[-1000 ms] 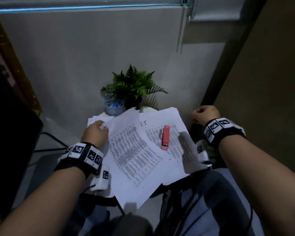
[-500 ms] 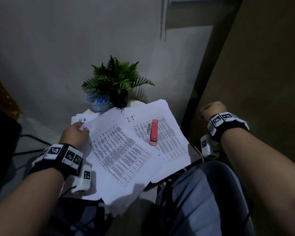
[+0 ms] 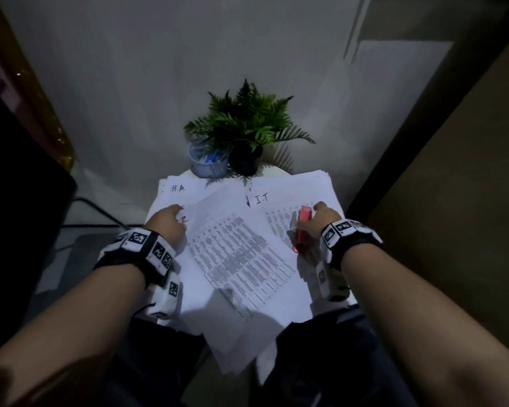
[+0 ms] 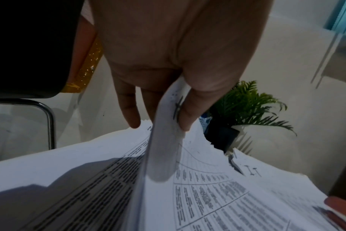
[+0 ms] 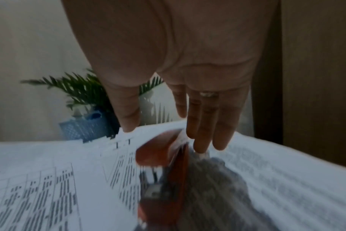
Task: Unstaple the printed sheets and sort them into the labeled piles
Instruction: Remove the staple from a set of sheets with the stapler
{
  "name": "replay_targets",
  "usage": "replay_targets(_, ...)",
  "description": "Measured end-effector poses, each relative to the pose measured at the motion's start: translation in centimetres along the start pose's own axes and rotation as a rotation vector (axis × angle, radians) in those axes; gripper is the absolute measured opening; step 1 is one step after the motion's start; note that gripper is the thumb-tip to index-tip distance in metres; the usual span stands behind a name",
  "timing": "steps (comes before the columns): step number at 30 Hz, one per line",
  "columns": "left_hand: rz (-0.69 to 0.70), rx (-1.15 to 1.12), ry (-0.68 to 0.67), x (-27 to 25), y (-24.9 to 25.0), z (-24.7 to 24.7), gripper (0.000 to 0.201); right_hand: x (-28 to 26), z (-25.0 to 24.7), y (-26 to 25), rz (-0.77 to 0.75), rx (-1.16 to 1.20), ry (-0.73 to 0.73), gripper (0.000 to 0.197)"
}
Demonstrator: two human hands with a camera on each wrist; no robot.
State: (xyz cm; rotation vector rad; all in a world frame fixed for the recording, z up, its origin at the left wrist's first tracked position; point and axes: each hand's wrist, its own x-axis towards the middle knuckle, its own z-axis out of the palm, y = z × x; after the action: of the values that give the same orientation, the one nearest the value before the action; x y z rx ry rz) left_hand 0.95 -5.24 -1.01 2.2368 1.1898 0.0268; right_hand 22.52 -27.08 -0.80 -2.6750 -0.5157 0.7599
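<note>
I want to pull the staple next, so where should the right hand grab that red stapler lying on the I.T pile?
Probably around the middle of the red stapler, from above, thumb on one long side and fingers on the other. It lies flat and narrow on the I.T pile, lengthwise away from the person, and the right hand already hangs over it, fingers pointing down.

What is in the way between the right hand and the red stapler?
Nothing visible is. The right hand hovers right over the red stapler, thumb on one side, fingers on the other.
</note>
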Motion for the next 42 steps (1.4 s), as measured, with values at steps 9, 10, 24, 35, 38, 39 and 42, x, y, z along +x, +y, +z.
replay_targets(9,0.013,0.217,-0.184,2.1,-2.2,0.9,0.034,2.5,3.6,-2.0,0.096,0.164,0.097,0.054)
replay_targets(10,0.018,0.272,-0.221,2.3,-2.2,1.0,0.044,2.4,3.5,-2.2,0.065,0.225,0.160,0.051)
replay_targets(24,0.158,0.755,-0.481,3.5,-1.6,3.6,0.077,-0.5,9.2,-10.6,-0.478,-0.248,-0.282,0.063)
replay_targets(35,0.225,0.694,-0.489,3.0,-1.9,3.0,0.070,1.1,11.7,-12.2,-0.467,-0.401,-0.226,0.059)
replay_targets(38,0.229,0.684,-0.493,3.2,-2.0,3.0,0.073,1.5,11.9,-12.5,-0.451,-0.420,-0.249,0.061)
replay_targets(39,0.232,0.692,-0.491,3.2,-2.1,3.1,0.074,1.7,12.0,-12.6,-0.447,-0.424,-0.253,0.063)
replay_targets(42,0.255,0.719,-0.463,3.1,-2.4,3.3,0.074,2.0,12.2,-12.7,-0.450,-0.444,-0.252,0.067)
